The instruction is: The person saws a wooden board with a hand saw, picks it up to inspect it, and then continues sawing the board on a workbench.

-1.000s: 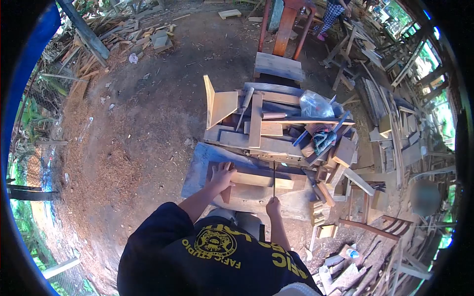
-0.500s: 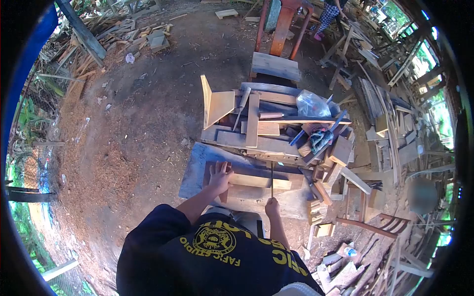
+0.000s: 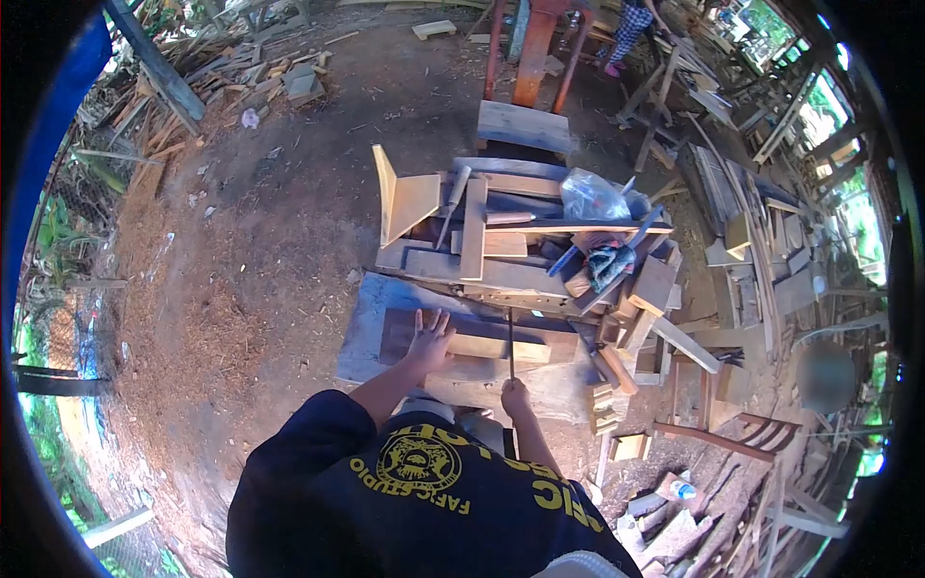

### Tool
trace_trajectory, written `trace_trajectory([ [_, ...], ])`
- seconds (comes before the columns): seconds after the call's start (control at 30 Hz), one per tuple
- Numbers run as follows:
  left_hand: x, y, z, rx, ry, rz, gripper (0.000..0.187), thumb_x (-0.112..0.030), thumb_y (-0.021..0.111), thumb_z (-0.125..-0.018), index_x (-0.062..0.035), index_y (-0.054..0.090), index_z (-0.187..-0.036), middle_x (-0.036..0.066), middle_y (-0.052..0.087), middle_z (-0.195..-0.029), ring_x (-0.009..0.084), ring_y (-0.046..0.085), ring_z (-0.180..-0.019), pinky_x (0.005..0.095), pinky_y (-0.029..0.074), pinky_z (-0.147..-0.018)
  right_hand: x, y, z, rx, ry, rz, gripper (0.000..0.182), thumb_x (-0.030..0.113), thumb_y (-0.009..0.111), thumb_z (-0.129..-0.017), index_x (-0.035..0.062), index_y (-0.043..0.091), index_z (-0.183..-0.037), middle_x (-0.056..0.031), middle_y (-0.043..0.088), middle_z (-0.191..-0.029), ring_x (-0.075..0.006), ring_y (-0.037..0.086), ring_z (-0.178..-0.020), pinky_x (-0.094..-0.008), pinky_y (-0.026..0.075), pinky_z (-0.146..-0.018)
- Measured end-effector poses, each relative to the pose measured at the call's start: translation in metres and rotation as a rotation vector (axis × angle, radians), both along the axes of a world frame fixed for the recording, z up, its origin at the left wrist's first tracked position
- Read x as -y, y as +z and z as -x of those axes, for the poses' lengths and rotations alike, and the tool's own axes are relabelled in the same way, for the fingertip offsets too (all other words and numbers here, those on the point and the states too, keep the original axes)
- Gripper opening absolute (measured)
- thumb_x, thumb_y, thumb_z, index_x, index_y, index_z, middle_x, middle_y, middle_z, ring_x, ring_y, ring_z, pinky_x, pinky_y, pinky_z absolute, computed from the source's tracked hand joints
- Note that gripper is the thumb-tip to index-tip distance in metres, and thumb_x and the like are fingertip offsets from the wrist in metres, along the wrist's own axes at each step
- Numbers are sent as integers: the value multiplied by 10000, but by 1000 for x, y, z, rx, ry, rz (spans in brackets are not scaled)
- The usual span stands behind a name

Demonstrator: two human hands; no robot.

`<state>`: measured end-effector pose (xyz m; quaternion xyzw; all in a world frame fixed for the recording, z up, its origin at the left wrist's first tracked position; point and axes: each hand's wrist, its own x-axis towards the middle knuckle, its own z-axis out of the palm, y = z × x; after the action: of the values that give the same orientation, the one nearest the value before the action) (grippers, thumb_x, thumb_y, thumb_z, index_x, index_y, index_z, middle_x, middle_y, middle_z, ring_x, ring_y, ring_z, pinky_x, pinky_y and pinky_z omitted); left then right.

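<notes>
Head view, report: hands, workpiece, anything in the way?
Left hand spread at left end of light wood block. Right hand grips thin tool crossing block. Piled boards just beyond tool's far end.

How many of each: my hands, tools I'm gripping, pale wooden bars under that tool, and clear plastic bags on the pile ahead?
Hands: 2, left hand and right hand
Gripped tool: 1
Pale wooden bar: 1
Clear plastic bag: 1
Total: 5

Left hand [image 3: 430, 343] lies splayed — right hand [image 3: 515, 394] clenches.
</notes>
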<state>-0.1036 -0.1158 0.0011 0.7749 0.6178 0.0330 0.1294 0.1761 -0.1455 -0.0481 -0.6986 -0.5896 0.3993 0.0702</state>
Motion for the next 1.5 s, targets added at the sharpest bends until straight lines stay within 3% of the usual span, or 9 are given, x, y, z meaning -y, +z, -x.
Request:
trace_trajectory([
  [0.33,16,-11,-16,-283,77,-151,514,-412,671,-748,-50,627,-1110,154,401,-1432,324,249,-1400,672,74,-1093,11,3,5,-35,58,54,357,311,438,-950,7,583,-1068,-294,631,-976,-453,612,-933,-510,488,-798],
  [0.47,10,11,-38,-27,133,-107,491,-410,617,-794,-41,617,-1119,158,408,-1419,331,283,-1373,649,95,-1101,15,-16,8,-49,31,34,322,269,437,-948,4,562,-1081,-303,628,-959,-465,606,-939,-523,485,-790],
  [0.57,-15,6,-53,16,100,-114,423,-395,579,-832,-41,645,-1054,162,550,-1266,313,448,-1246,580,228,-1083,17,-19,10,-25,39,22,313,256,438,-941,4,558,-1085,-296,634,-942,-465,612,-916,-527,491,-785],
  [0.63,-37,-15,-60,104,182,231,366,-387,539,-867,-65,676,-975,135,660,-1042,294,583,-1053,494,361,-993,14,-6,13,-20,25,46,312,248,439,-935,1,559,-1084,-292,636,-951,-458,616,-918,-526,495,-792],
  [0.73,-46,-43,-64,113,288,-76,346,-370,528,-869,-67,689,-827,140,684,-854,309,650,-857,453,441,-856,9,25,18,-86,-52,166,318,249,438,-933,-1,559,-1090,-298,632,-962,-465,603,-949,-528,487,-812],
  [0.9,-49,-24,-67,51,400,169,332,-359,488,-859,-70,646,-901,146,685,-885,308,659,-845,442,480,-796,9,16,15,-173,-84,236,298,262,405,-976,7,533,-1065,-170,605,-627,-230,604,-414,-346,486,-346],
  [1.27,-51,-33,-69,62,384,138,278,-310,517,-823,-68,628,-906,147,682,-852,302,660,-827,443,507,-755,31,25,4,-260,-134,458,351,303,390,-989,-3,499,-1122,-177,611,-655,-256,607,-454,-357,481,-392],
  [1.33,-50,-38,-67,63,388,137,278,-307,515,-821,-70,630,-910,145,682,-856,300,660,-828,442,509,-758,46,14,0,-339,-151,404,303,287,376,-998,25,478,-1111,-111,522,-547,-201,550,-409,-332,461,-363],
  [1.5,-52,-38,-67,68,371,142,269,-287,500,-814,-89,655,-908,123,685,-876,296,661,-854,447,518,-785,33,-1,3,-257,-54,190,290,261,380,-987,7,511,-1035,-147,546,-578,-223,550,-405,-344,456,-369],
])
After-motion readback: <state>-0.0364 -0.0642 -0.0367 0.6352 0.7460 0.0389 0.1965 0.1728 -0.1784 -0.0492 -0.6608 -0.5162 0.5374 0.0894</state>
